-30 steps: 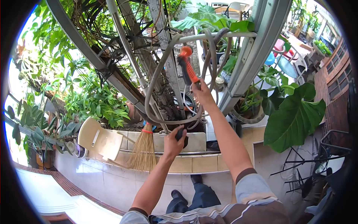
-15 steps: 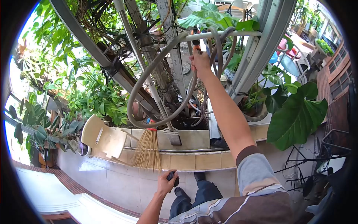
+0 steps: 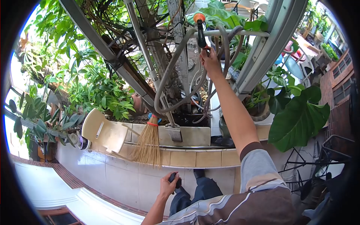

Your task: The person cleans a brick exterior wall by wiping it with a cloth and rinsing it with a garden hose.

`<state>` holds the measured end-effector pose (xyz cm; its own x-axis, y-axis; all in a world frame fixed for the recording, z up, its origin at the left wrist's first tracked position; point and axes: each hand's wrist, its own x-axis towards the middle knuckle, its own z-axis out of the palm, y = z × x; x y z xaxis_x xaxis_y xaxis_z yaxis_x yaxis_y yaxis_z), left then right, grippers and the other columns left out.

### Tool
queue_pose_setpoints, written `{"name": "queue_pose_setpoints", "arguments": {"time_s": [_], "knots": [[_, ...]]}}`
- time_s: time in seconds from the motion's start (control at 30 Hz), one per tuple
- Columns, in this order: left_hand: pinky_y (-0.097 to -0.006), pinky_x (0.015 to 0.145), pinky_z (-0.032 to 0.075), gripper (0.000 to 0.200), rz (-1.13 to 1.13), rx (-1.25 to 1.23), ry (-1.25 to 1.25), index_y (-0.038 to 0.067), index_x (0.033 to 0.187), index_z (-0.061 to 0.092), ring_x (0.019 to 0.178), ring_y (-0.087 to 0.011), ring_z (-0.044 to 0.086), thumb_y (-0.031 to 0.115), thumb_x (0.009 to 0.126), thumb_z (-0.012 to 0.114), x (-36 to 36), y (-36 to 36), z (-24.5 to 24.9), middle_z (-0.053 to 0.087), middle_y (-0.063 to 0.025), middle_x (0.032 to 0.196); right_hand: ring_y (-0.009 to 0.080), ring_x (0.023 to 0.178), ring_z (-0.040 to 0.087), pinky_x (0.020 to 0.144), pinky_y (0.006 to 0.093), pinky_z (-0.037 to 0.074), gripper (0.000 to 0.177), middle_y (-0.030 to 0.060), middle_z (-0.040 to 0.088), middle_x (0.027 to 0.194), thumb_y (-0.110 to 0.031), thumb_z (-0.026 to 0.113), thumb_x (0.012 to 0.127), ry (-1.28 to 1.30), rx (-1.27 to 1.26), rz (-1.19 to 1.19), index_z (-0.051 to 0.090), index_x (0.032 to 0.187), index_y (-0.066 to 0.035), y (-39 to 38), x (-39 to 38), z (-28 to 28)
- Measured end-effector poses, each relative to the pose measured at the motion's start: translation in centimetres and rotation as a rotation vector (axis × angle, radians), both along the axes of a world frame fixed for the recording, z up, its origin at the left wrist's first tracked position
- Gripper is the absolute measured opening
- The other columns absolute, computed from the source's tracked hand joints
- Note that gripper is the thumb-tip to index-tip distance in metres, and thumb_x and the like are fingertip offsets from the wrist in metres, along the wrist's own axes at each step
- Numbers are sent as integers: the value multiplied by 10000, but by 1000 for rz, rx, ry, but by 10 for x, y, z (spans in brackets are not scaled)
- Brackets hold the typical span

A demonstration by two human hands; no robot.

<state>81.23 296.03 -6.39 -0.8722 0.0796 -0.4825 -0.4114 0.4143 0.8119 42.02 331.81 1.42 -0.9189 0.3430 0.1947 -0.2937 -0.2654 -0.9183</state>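
Note:
My right hand (image 3: pixel 210 63) is stretched far forward, its fingers closed around the lower end of a hose spray nozzle (image 3: pixel 201 33) with a black body and an orange head. The nozzle points up beside a white horizontal bar (image 3: pixel 212 33). A grey garden hose (image 3: pixel 224 41) hangs over that bar in loose loops, to the left and right of the hand. Low and close to my body, my left hand (image 3: pixel 167 186) is closed on a small black object (image 3: pixel 174 180), whose kind I cannot make out.
A twig broom (image 3: pixel 147 146) leans against the tiled ledge (image 3: pixel 189 159), with a cream plastic chair (image 3: pixel 112 135) to its left. Metal posts (image 3: pixel 108 56) rise ahead among plants. At right are a large-leaved plant (image 3: pixel 300 120) and a black metal frame (image 3: pixel 300 165).
My right hand has moved slightly right and down, and the nozzle now shows tilted upright above the bar. The hose loop has shifted right and narrowed. My left hand keeps its hold.

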Motion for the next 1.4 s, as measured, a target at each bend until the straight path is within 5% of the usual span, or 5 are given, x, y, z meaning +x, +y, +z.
{"name": "queue_pose_setpoints", "arguments": {"time_s": [0.27, 0.47, 0.87, 1.03, 1.4], "knots": [[-286, 571, 530, 354, 350, 479, -7, 22, 1263, 540, 741, -146, 645, 204, 966, 479, -18, -17, -7, 674, -112, 933, 437, 1195, 481, 1022, 453, 363, 579, 291, 511, 1269, -160, 592, 883, 38, 1102, -689, 344, 1345, 84, -59, 87, -49], [-290, 609, 530, 654, 447, 782, -26, 104, 1446, 285, 754, -169, 613, 140, 826, 489, -60, -26, 39, 583, -109, 953, 87, 876, 520, 815, 235, 452, 526, 62, 541, 1160, -122, 657, 892, -317, 41, 728, 436, 1360, -29, -170, 269, -72], [-249, 560, 471, 744, -63, 863, -302, 114, 1369, 397, 662, -124, 548, 51, 714, 744, -77, -75, 52, 545, -58, 865, 83, 710, 569, 647, 201, 459, 173, 22, 583, 860, -42, 727, 816, -228, 509, 562, 637, 963, -22, -251, 314, -18], [-267, 499, 483, 487, 60, 1043, -374, 112, 1141, 479, 680, -138, 559, 139, 726, 732, -61, -73, 53, 541, -56, 942, 183, 1129, 489, 1038, 326, 316, 900, 91, 568, 1123, -727, 505, 805, -209, 34, 539, 495, 1280, 38, -297, 329, -32], [-353, 998, 343, 526, 537, 523, 331, -11, 1338, 350, 1107, -275, 442, 279, 901, 397, -20, -28, -27, 455, -154, 1219, 186, 1107, 541, 991, 317, 399, 477, 125, 598, 1202, -416, 600, 923, -339, -49, 248, 566, 1163, -5, -335, 389, -81]]}}
